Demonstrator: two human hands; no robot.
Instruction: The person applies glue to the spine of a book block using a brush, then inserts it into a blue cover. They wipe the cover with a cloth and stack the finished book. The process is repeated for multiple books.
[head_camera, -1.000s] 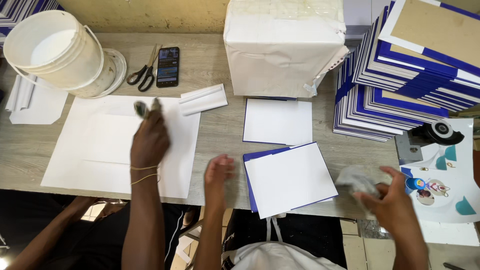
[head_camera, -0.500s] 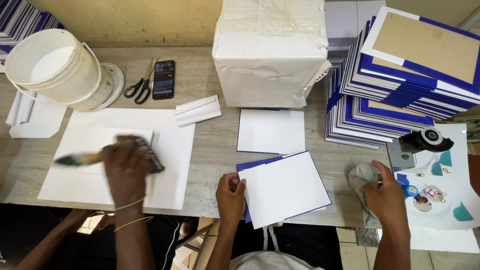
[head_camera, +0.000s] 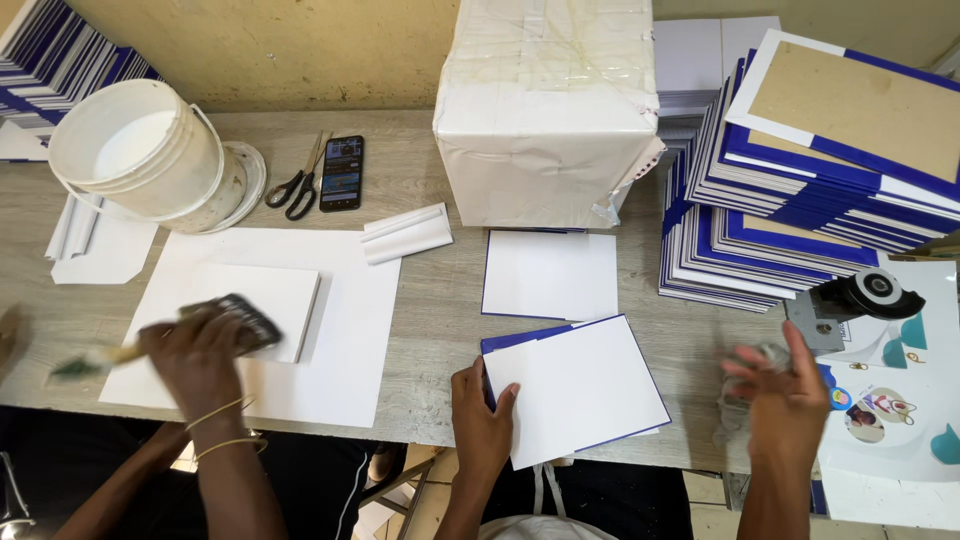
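**A:** Start in the middle: the blue-edged cover with the white sheet lies skewed near the front edge of the wooden table, its lower corner poking just past that edge. The left hand lies flat on its left side, fingers pressed together, thumb out along the sheet's edge.

**B:** And the right hand?

**A:** Off to the right, well apart from the cover, lifted and blurred. Fingers look loosely spread around a pale crumpled cloth, though how tightly they grip it I cannot tell.

**B:** Room around the cover?

**A:** Bare tabletop on its right up to that hand. Just behind it, another white sheet on a blue cover, nearly touching. Behind that, a big white-wrapped box; to the right, a tall stack of blue-and-white covers crowding the far corner.

**B:** Left side?

**A:** A strip of bare wood, then a large white sheet, where another person's hand moves a brush over a smaller sheet. Farther back: white bucket, scissors, a phone.
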